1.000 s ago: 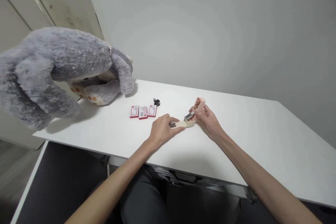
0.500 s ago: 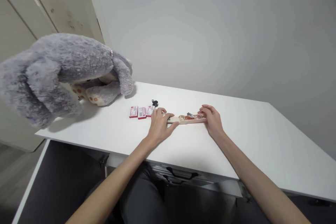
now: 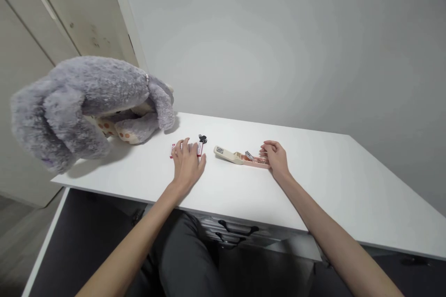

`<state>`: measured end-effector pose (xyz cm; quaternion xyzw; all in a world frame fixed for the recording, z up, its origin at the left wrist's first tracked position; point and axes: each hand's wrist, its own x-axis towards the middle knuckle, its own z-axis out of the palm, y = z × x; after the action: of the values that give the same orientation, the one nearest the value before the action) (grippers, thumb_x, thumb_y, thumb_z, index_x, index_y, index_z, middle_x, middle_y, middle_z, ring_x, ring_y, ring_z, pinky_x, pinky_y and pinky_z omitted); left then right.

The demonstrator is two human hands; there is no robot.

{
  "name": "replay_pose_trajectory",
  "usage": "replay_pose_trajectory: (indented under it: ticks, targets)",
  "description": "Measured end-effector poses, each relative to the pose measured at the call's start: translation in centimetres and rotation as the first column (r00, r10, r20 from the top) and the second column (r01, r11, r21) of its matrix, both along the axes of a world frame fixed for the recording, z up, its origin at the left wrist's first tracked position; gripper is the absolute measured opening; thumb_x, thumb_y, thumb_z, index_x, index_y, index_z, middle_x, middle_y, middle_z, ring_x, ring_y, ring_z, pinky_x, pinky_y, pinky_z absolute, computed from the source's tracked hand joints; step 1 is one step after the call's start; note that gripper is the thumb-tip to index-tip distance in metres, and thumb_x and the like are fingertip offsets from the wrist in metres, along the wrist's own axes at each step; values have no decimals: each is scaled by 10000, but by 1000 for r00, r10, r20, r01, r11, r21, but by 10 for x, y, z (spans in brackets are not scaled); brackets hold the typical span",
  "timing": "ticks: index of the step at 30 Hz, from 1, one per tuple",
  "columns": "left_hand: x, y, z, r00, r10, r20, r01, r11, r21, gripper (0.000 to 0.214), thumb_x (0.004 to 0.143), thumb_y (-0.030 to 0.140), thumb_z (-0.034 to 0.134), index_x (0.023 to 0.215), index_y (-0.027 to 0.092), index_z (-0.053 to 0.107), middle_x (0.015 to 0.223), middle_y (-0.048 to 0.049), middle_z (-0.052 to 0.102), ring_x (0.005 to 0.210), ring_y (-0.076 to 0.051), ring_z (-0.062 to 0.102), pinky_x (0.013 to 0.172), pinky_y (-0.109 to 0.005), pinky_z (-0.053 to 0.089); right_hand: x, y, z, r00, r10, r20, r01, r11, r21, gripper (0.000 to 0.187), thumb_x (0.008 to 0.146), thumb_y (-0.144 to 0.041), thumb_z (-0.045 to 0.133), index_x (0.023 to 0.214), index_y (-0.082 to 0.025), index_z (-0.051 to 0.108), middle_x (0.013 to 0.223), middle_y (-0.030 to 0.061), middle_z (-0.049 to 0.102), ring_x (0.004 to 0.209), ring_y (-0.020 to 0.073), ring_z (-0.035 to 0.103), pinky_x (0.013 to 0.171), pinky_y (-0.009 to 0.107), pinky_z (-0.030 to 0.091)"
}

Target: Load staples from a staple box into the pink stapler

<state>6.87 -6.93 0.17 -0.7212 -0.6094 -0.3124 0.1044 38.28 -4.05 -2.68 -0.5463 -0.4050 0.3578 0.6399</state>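
Note:
A beige and pink stapler [image 3: 240,157] lies folded out flat on the white table [image 3: 348,181], its metal staple channel showing. My right hand [image 3: 276,158] rests at its pink end, fingers curled on it. My left hand [image 3: 187,164] has its fingers spread flat over small red and white staple boxes [image 3: 199,149], covering most of them. A small black item [image 3: 202,138] lies just behind the boxes.
A large grey plush toy [image 3: 83,102] with orange-spotted paws sits on the table's left end. A plain wall rises behind the table. A pale cabinet door [image 3: 83,18] stands at the back left. My dark-trousered legs are under the front edge.
The stapler went from held half-open to lying flat on the table. My left hand let go of its beige end and moved left onto the staple boxes.

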Motion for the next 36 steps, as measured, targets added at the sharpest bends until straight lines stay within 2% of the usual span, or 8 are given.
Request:
replay_pose_trajectory:
  ticks: [6,9,12,14,17,21,30,36]
  targets:
    - [-3,-16,4,980,-91,-179,93,996,1,302,1041,413,571,1191,202,728,1408,-176,663,1462,-440,419,1230,-658,265,2,-3,2,992,-104,66,99,992,84,215,803,-336,654,979,-217,630,920,31,721,793,176,670,783,335,547]
    - [-7,-27,7,976,-149,-159,148,989,-21,259,1029,405,618,1141,196,722,1186,-150,760,1345,-413,533,1195,-642,321,-3,-16,12,975,-188,120,166,971,169,181,846,-321,632,994,-218,630,938,36,711,884,200,673,870,365,523]
    - [-16,-38,7,974,-213,-84,208,976,-62,246,1010,340,646,1204,196,688,1171,-140,764,1240,-385,605,1111,-594,432,-15,-42,23,927,-258,272,171,937,304,132,932,-306,579,1001,-223,656,977,53,722,945,224,672,914,392,509]
    - [-23,-45,5,964,-266,13,266,961,-78,297,1006,337,652,1267,196,649,1213,-141,748,1189,-359,646,1039,-534,505,-28,-63,28,911,-186,369,57,941,333,140,980,-316,556,969,-233,669,971,56,722,925,233,678,852,379,525]
    - [-27,-55,3,911,-379,160,391,919,-49,351,1024,369,641,1327,199,590,1258,-137,726,1165,-313,688,1007,-468,552,-50,-89,29,847,127,516,-278,933,228,154,1006,-320,576,1018,-239,707,1019,67,752,900,231,699,836,375,545]
    - [-21,-65,3,818,-514,258,534,846,-9,374,1035,370,646,1359,216,542,1278,-120,716,1200,-281,692,1042,-449,558,-74,-106,25,787,414,457,-492,869,60,269,1039,-393,590,1241,-238,679,1122,82,763,926,224,720,832,370,562]
    - [-5,-68,6,746,-551,374,620,780,-86,395,996,356,717,1331,233,549,1275,-108,718,1187,-284,698,1034,-451,561,-80,-109,20,776,562,285,-573,818,-51,400,1023,-553,632,1226,-212,689,841,38,751,763,204,678,685,327,516]
    - [-6,-66,-1,748,-523,408,619,772,-146,486,960,370,767,1378,242,555,1307,-102,718,1182,-280,703,1008,-430,565,-81,-110,16,816,479,324,-495,868,-39,361,1021,-540,653,1160,-213,719,756,23,736,675,194,660,622,312,497]
